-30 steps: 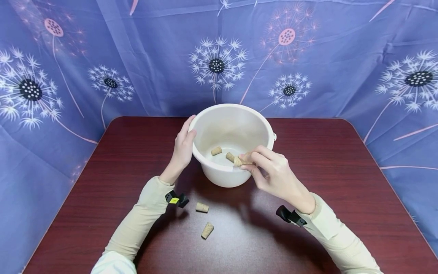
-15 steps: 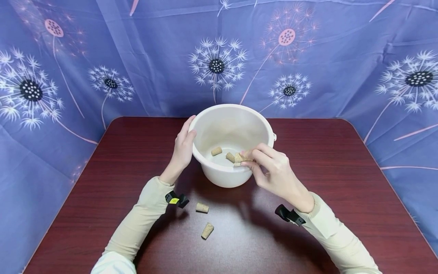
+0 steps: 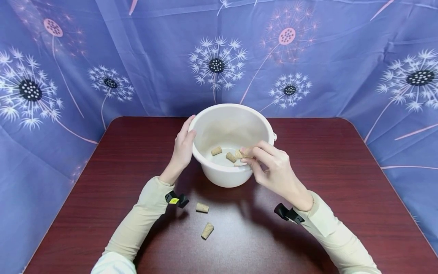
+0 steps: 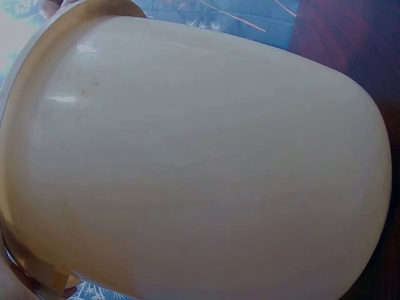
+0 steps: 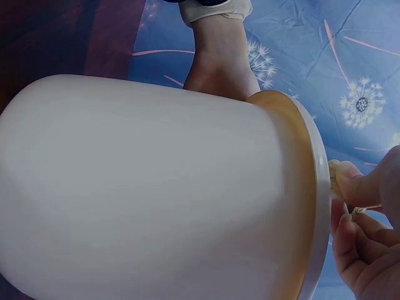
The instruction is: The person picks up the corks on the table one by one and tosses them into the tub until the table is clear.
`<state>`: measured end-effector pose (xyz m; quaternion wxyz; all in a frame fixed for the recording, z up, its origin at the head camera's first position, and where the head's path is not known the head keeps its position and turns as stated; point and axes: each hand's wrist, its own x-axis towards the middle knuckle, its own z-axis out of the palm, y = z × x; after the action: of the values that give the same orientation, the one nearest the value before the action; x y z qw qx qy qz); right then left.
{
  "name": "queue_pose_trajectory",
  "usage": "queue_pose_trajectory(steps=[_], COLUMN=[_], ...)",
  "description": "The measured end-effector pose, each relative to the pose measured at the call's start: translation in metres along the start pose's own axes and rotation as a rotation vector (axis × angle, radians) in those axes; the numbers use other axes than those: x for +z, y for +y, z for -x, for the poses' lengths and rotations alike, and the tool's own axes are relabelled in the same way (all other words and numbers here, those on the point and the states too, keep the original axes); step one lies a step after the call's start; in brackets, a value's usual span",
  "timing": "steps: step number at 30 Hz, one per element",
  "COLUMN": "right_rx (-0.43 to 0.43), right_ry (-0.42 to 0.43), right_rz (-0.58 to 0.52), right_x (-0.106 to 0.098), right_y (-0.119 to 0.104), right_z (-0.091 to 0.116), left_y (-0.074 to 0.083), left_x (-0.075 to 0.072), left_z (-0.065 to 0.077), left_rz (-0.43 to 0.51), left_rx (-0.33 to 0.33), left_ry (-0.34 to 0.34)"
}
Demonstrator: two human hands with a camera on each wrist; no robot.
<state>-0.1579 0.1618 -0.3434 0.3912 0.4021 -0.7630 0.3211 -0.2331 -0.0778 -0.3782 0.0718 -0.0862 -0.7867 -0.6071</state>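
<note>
A white plastic bucket (image 3: pixel 224 177) stands on the table, its opening toward me. My left hand (image 3: pixel 183 148) grips its left rim, thumb on the edge and fingers along the outside. My right hand (image 3: pixel 272 167), at the near right rim, pinches a cork (image 3: pixel 239 154) over the opening. In the right wrist view a second bit of cork (image 5: pixel 357 214) shows between the curled fingers. Inside the bucket lie a cork (image 3: pixel 216 151) and another cork (image 3: pixel 230 157). A sliver of cork (image 3: pixel 236 165) shows just behind the near rim. The left wrist view holds mostly the bucket's wall (image 4: pixel 206 150).
Two corks lie on the dark red wooden table (image 3: pixel 325 152) in front of the bucket: one cork (image 3: pixel 202 207) nearer it, the other cork (image 3: pixel 207 230) closer to me. A blue cloth (image 3: pixel 154 57) with dandelion prints hangs behind and beside the table.
My right hand has shifted slightly up and left, the pinched cork with it. Less of the cork behind the near rim shows than half a second ago. My left hand and the bucket stay put.
</note>
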Motion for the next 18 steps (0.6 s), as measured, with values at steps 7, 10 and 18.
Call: queue_pose_trajectory(steps=[7, 10, 18], right_rx=[0.003, 0.002, 0.009], right_ry=[-0.004, -0.001, 0.012], right_rz=[-0.007, -0.005, 0.007], right_x=[-0.0010, -0.0009, 0.0001], right_y=[0.0003, 0.0010, 0.0023], right_z=[-0.0024, -0.0034, -0.0044], left_y=[0.0004, 0.0010, 0.0015], left_x=[-0.0001, -0.0001, 0.0000], left_z=[0.0004, 0.0006, 0.0011], left_rz=[0.010, 0.012, -0.003], left_rx=[0.004, 0.002, 0.003], left_ry=[-0.003, -0.004, 0.003])
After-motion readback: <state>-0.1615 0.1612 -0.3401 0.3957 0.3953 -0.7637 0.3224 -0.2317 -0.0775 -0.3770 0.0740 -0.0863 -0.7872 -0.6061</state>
